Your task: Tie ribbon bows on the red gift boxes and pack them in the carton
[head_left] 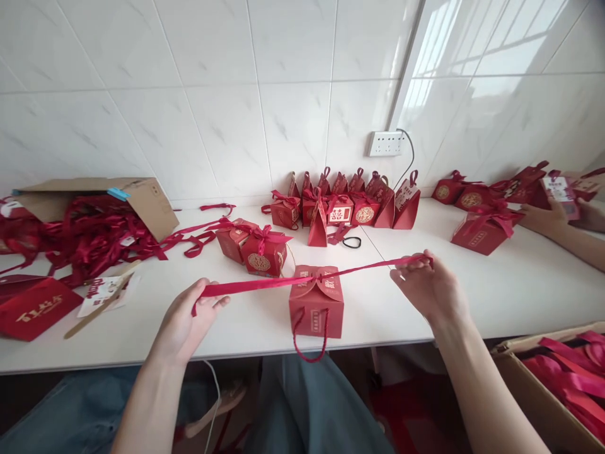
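A red gift box (316, 309) with a rope handle hanging over its front stands upright near the front edge of the white table. Through the slots at its top runs a red ribbon (258, 286), stretched out to both sides. My left hand (191, 315) is closed on the ribbon's left end. The other end is pinched by the fingers of my right hand (430, 287), to the right of the box and slightly higher. Neither hand touches the box itself.
Behind stand a bow-tied box (265, 253) and several red boxes (365, 208) along the wall. A cardboard carton (154, 205) spills ribbons at left; another carton (524, 372) of ribbons sits lower right. At far right, a co-worker's hands (551, 217) handle a box. A socket strip (385, 144) is on the wall.
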`<state>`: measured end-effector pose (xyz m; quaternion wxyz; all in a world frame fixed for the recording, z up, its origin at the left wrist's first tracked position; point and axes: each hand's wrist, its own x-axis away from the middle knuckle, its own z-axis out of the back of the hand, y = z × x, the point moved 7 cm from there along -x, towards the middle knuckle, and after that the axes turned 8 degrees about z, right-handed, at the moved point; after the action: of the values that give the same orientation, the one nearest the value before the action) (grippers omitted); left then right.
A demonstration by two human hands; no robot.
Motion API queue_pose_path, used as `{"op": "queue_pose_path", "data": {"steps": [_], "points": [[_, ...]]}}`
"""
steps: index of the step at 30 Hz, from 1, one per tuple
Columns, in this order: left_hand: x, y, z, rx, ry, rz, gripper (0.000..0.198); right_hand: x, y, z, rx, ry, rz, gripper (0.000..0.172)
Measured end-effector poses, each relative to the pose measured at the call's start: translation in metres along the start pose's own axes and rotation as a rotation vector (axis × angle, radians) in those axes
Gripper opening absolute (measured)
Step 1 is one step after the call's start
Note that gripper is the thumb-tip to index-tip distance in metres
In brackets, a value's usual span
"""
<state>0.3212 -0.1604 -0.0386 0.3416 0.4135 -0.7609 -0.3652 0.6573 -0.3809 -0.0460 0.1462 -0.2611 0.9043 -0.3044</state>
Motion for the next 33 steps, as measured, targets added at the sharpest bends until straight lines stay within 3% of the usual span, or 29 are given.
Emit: {"op": "queue_pose_path", "data": {"steps": [2, 10, 13, 15, 18, 21, 23, 25, 26, 28, 30, 33], "points": [[0.003, 0.01, -0.02, 0.029, -0.101, -0.016, 0.031, -0.002, -0.004, -0.022, 0.02, -0.06, 0.004, 0.016], [0.024, 0.029, -0.141, 0.087, -0.564, -0.028, 0.025, 0.017, -0.002, -0.158, 0.141, -0.488, 0.085, 0.022], [0.035, 0.031, -0.17, -0.052, -0.647, -0.117, 0.041, 0.025, 0.008, -0.186, 0.224, -0.613, 0.088, 0.028], [0.041, 0.029, -0.181, -0.137, -0.668, -0.172, 0.045, 0.027, 0.012, -0.194, 0.265, -0.647, 0.101, 0.03], [0.04, 0.031, -0.175, -0.19, -0.615, -0.218, 0.042, 0.025, 0.005, -0.188, 0.281, -0.618, 0.129, 0.03], [0.026, 0.045, -0.143, -0.168, -0.48, -0.263, 0.04, 0.021, -0.018, -0.163, 0.295, -0.608, 0.085, 0.036], [0.017, 0.058, -0.111, -0.153, -0.316, -0.358, 0.043, 0.017, -0.032, -0.143, 0.37, -0.644, 0.026, 0.05], [0.018, 0.068, -0.083, -0.216, -0.093, -0.522, 0.037, 0.01, -0.041, -0.124, 0.502, -0.622, 0.05, 0.05], [0.023, 0.066, -0.078, -0.32, -0.021, -0.601, 0.031, 0.008, -0.038, -0.117, 0.6, -0.626, 0.059, 0.045], [0.036, 0.048, -0.091, -0.667, -0.044, -0.701, 0.023, 0.01, -0.016, -0.113, 0.839, -0.722, 0.081, 0.032], [0.05, 0.009, -0.116, -1.053, -0.209, -0.73, 0.023, 0.02, 0.016, -0.119, 1.076, -0.927, 0.165, 0.019], [0.061, -0.035, -0.131, -1.326, -0.268, -0.787, 0.03, 0.039, 0.055, -0.13, 1.269, -1.193, 0.36, 0.014]]}}
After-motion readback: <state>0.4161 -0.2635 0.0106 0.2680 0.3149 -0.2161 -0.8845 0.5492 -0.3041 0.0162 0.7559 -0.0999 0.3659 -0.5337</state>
